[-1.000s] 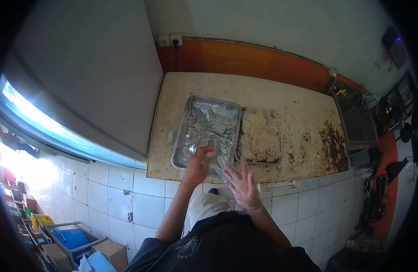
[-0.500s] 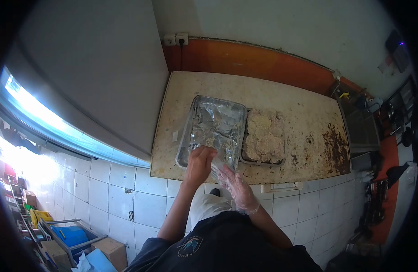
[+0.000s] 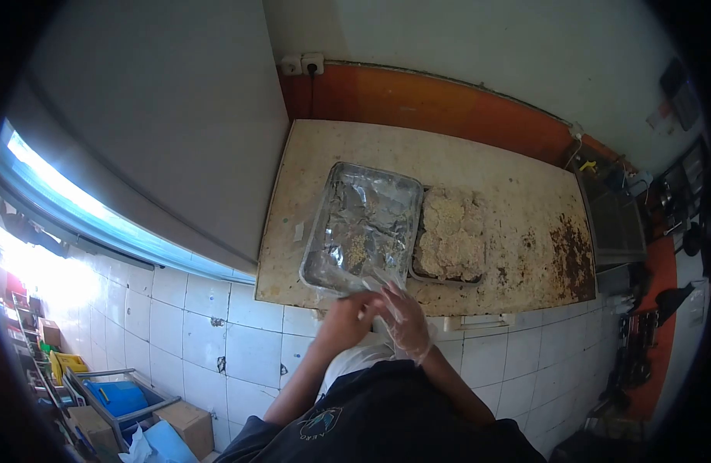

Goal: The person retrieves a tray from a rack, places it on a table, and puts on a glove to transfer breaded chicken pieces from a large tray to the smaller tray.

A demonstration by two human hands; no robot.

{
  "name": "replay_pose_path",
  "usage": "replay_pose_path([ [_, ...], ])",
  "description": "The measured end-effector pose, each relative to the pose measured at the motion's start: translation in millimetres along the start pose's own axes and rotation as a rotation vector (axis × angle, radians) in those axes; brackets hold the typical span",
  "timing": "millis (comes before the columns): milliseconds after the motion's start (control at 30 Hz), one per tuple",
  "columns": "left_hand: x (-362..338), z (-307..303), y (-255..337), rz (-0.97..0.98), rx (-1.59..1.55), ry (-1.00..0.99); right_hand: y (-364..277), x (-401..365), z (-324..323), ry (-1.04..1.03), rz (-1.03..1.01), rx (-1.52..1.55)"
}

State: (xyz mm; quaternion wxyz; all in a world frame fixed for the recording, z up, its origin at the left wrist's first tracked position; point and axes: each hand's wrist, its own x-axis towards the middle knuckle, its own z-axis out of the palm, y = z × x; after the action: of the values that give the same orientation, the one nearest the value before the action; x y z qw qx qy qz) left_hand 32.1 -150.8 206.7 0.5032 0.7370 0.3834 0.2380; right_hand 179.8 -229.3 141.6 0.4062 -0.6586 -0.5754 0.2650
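Note:
A clear, loose plastic glove (image 3: 411, 338) covers my right hand (image 3: 404, 318), whose fingers are stretched out toward the tray. Bare, my left hand (image 3: 347, 320) is closed, its fingertips pinching the glove at the right hand's finger side. Both hands are just in front of the table's near edge. Beyond them lies a metal tray (image 3: 313, 231) lined with shiny clear plastic, with crumbs scattered in its near part. Touching its right side, a second, darker tray (image 3: 448, 280) is heaped with pale, crumb-coated pieces (image 3: 452, 231).
The trays rest on a worn wooden table (image 3: 517, 201) with dark stains at its right end. A tall grey panel (image 3: 162, 116) stands close on the left. Wall sockets (image 3: 313, 65) with a plugged cord are behind. Boxes (image 3: 185, 424) and a crate sit on the tiled floor, lower left.
My left hand has come down toward me, from over the tray's near edge to beside the gloved hand. The right hand's fingers have turned to point more upward in view. The trays are unchanged.

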Motion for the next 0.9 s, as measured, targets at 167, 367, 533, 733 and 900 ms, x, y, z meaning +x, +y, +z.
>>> replay_pose_path([
  [167, -2.9, 17.0, -10.7, -0.013, -0.008, 0.1, -10.5, 8.4, -3.8, 0.039, -0.201, -0.239],
  [367, -3.0, 13.5, -14.4, 0.003, 0.043, 0.051, 6.0, -7.3, 5.4, -0.111, -0.075, 0.085],
  [533, 0.2, 27.7, 1.1, -0.002, 0.001, -0.066, 45.4, -32.6, 0.6, -0.388, 0.125, 0.6],
  [733, 15.1, 44.5, -27.0, -0.086, -0.231, -0.164, 53.0, -31.3, -29.9, -0.33, -0.295, 0.014],
  [900, 18.5, 31.8, -27.8, -0.113, -0.124, -0.088, 38.5, -38.7, -31.4, -0.255, 0.01, 0.517],
])
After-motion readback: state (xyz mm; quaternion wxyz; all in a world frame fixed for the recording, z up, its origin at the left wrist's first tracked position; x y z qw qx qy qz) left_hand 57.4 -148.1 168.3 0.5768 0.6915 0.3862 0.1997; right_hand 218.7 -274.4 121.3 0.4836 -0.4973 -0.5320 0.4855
